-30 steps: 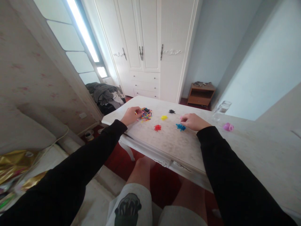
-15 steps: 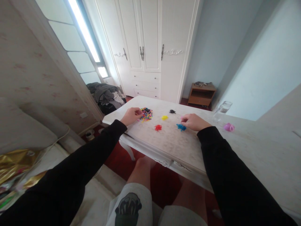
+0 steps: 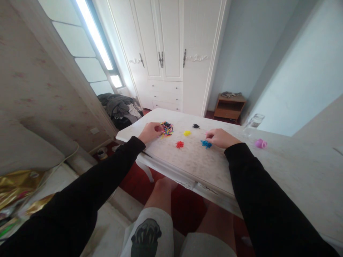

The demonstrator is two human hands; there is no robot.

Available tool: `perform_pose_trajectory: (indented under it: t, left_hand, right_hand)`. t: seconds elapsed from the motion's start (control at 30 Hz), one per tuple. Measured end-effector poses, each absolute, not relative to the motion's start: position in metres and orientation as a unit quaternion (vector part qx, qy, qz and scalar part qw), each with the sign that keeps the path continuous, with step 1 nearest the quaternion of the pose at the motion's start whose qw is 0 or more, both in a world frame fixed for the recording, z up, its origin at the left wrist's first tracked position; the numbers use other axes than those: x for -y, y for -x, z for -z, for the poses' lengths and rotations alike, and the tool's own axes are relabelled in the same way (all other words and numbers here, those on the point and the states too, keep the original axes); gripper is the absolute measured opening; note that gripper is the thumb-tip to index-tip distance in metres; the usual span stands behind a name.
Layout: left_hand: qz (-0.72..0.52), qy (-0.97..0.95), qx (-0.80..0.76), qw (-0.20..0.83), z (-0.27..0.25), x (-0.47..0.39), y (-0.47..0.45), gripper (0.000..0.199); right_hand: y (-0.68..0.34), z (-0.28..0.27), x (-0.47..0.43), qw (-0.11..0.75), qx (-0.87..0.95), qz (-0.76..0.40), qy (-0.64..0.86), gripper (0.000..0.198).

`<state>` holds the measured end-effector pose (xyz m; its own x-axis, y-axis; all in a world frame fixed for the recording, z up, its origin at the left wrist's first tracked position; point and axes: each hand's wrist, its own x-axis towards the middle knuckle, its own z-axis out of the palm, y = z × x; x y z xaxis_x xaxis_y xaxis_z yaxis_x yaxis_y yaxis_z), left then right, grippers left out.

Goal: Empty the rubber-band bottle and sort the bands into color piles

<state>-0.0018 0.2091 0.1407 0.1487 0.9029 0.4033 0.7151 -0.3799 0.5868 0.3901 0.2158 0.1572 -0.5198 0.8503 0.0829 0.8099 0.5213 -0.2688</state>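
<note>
At the left edge of a mixed pile of small colourful pieces (image 3: 168, 128), my left hand (image 3: 150, 132) is closed in a pinch. What its fingertips hold, if anything, is too small to make out. My right hand (image 3: 221, 138) also has its fingers pinched together, right beside a small blue pile (image 3: 206, 144) and touching or just above it. Its fingertips hide whatever may be between them. A bit of pink (image 3: 206, 133) shows behind that hand. Between the hands lie a red pile (image 3: 179, 144), a yellow pile (image 3: 187, 133) and a black pile (image 3: 196, 126).
The piles lie on a white table (image 3: 187, 160) with a carved front edge above my knees. To the right are a pink-purple object (image 3: 261, 143) and a clear glass or jar (image 3: 255, 122). A white wardrobe (image 3: 171, 43) and a small wooden cabinet (image 3: 229, 107) stand behind.
The fingers of my left hand have shifted slightly at the edge of the mixed pile. My right hand has stayed by the blue pile.
</note>
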Motion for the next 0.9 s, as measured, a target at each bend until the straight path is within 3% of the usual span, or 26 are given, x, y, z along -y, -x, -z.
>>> perform_pose_trajectory:
  t: [0.27, 0.47, 0.9]
  left_hand:
    - [-0.433, -0.682, -0.543, 0.231, -0.136, -0.214, 0.009, 0.027]
    - [-0.477, -0.662, -0.544, 0.194, -0.137, -0.216, 0.011, 0.027]
    - [-0.497, -0.664, -0.51, 0.228, -0.141, -0.212, 0.0, 0.029]
  right_hand:
    - [-0.39, -0.159, -0.214, 0.098, 0.868, -0.099, 0.477, 0.016]
    - [-0.391, -0.159, -0.215, 0.109, 0.868, -0.105, 0.474, 0.014]
    - [-0.388, -0.161, -0.212, 0.122, 0.868, -0.084, 0.475, 0.016]
